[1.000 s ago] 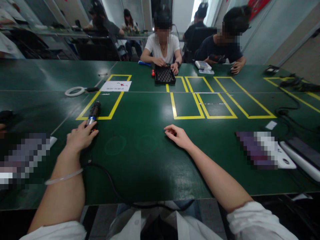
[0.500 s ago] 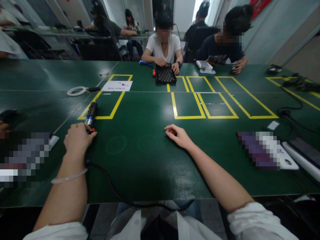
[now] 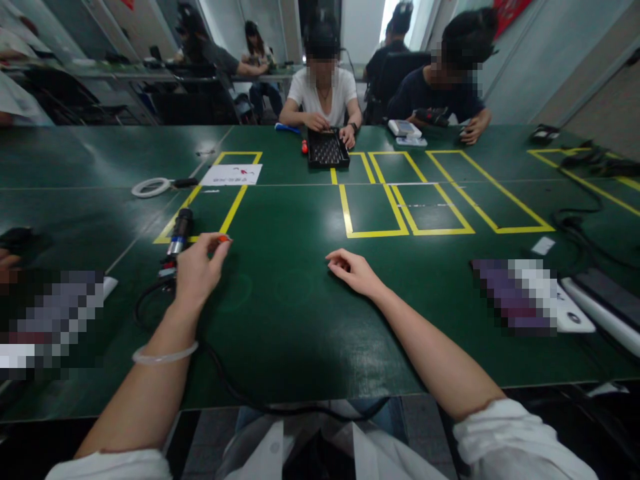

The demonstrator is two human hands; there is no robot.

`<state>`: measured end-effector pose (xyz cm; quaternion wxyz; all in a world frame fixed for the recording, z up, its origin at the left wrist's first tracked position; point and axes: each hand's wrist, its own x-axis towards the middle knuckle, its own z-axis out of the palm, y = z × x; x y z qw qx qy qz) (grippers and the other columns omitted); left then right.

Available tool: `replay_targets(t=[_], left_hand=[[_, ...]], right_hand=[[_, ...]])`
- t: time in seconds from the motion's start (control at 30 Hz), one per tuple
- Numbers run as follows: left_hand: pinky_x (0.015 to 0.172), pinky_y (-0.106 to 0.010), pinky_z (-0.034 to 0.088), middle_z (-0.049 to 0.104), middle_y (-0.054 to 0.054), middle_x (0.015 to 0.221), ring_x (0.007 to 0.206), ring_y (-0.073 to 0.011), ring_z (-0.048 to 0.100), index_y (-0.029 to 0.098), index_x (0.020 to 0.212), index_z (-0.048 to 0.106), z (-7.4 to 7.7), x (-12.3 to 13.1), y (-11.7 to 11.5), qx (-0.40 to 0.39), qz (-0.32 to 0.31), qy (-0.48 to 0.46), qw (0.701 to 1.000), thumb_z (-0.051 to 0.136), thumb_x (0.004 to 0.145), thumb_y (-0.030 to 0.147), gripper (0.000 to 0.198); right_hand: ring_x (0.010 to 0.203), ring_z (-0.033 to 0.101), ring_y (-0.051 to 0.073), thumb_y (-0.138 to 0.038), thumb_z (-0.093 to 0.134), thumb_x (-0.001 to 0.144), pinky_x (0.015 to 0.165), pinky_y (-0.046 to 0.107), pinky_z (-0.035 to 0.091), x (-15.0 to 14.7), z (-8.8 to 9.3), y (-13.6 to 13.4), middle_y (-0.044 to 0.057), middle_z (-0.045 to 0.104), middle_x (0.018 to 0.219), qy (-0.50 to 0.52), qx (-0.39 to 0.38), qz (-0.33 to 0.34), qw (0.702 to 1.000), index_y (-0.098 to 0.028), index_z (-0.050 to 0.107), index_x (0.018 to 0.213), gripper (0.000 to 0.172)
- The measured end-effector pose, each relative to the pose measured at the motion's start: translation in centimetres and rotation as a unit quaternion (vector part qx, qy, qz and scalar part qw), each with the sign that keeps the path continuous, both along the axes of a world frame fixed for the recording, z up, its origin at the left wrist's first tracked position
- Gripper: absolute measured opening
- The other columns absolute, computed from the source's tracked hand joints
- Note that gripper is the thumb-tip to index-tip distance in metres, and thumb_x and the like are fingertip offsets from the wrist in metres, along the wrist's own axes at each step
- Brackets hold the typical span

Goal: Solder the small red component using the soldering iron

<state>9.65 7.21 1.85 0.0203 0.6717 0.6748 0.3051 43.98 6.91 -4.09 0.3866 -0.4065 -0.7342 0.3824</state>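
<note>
My left hand is raised over the green table with a small orange-red piece pinched between thumb and fingertips; its kind is too small to tell. Just left of that hand lies a black cylindrical tool with a blue ring, a silver section and a black cord. Part of the tool's near end is hidden behind the hand. My right hand rests on the table at the middle right, its fingers curled together, with nothing visible in them.
Yellow tape rectangles mark the table. A paper sheet and a white cable coil lie at the far left. Across the table, a person in white handles a black tray. A white-edged device lies at right.
My left hand has moved right and away from the cylindrical tool, carrying the orange-red piece. More of the tool and its cord shows. My right hand stays put.
</note>
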Motion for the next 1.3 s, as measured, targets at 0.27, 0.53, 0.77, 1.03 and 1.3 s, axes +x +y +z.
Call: replay_targets(t=[0.27,0.53,0.77,1.03,1.3], left_hand=[[0.080,-0.030,0.046,0.066,-0.003,0.088,0.082,-0.0166,0.061,0.017,0.148,0.035,-1.5,11.8,0.1,-0.252,-0.324,-0.176,0.895,0.048,0.090,0.042,0.064],[0.079,-0.029,0.042,0.059,0.000,0.082,0.079,-0.0147,0.055,0.016,0.152,0.022,-2.8,13.1,-0.2,-0.305,-0.388,-0.228,0.839,0.050,0.090,0.036,0.071],[0.080,-0.030,0.044,0.059,0.000,0.081,0.078,-0.0144,0.057,0.014,0.149,0.028,-3.7,13.1,-0.3,-0.297,-0.368,-0.287,0.833,0.052,0.090,0.037,0.068],[0.081,-0.032,0.046,0.064,-0.005,0.086,0.081,-0.0155,0.059,0.014,0.125,0.053,-4.0,12.8,-0.2,-0.255,-0.356,-0.294,0.849,0.039,0.096,0.043,0.044],[0.082,-0.031,0.046,0.066,-0.005,0.085,0.082,-0.0160,0.061,0.015,0.099,0.059,-3.5,13.2,-0.5,-0.256,-0.341,-0.286,0.858,0.041,0.094,0.042,0.033]], right_hand=[[0.068,0.054,0.011,-0.029,0.060,0.086,0.065,0.024,0.044,0.4,-0.3,0.1,0.001,0.064,0.087,0.043,-0.023,0.036,0.998,-0.018,0.057,0.113,0.029],[0.070,0.055,0.012,-0.036,0.060,0.088,0.066,0.026,0.045,-0.3,0.5,-0.4,0.002,0.065,0.081,0.021,-0.041,0.108,0.993,-0.016,0.062,0.096,0.022],[0.072,0.057,0.012,-0.037,0.066,0.084,0.069,0.026,0.046,-0.7,0.4,-0.5,0.002,0.066,0.083,0.043,-0.053,0.118,0.991,-0.017,0.060,0.098,0.025],[0.069,0.054,0.012,-0.038,0.063,0.085,0.063,0.025,0.044,-0.5,-0.1,-0.2,0.001,0.060,0.081,0.062,-0.052,0.058,0.995,-0.018,0.059,0.098,0.024],[0.069,0.054,0.012,-0.035,0.063,0.085,0.062,0.025,0.044,-0.5,0.0,-0.2,0.002,0.061,0.083,0.065,-0.050,0.053,0.995,-0.018,0.059,0.099,0.022]])
